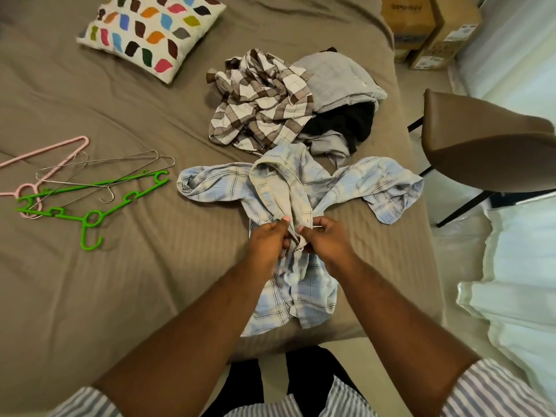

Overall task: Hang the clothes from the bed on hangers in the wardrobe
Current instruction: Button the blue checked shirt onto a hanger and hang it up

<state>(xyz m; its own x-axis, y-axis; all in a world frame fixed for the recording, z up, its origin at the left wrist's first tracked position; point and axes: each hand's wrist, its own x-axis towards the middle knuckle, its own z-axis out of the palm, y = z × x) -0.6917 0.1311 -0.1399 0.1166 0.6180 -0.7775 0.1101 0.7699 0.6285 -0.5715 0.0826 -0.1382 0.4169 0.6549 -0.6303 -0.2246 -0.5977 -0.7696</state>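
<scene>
Left hand [266,242], right hand [326,240], together pinching shirt [296,299]

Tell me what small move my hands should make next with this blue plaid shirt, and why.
Probably finish the button first. The left hand and right hand both pinch the blue plaid shirt at its front placket, fingers curled round the fabric, so neither is free. The green hanger lies apart on the bed to the left and can wait.

Bare forearms reaching forward and converging, left hand [266,240] and right hand [326,240] just beside each other, backs facing up, fingers curled, each pinching the plaid shirt [296,299] in the gap between them.
</scene>
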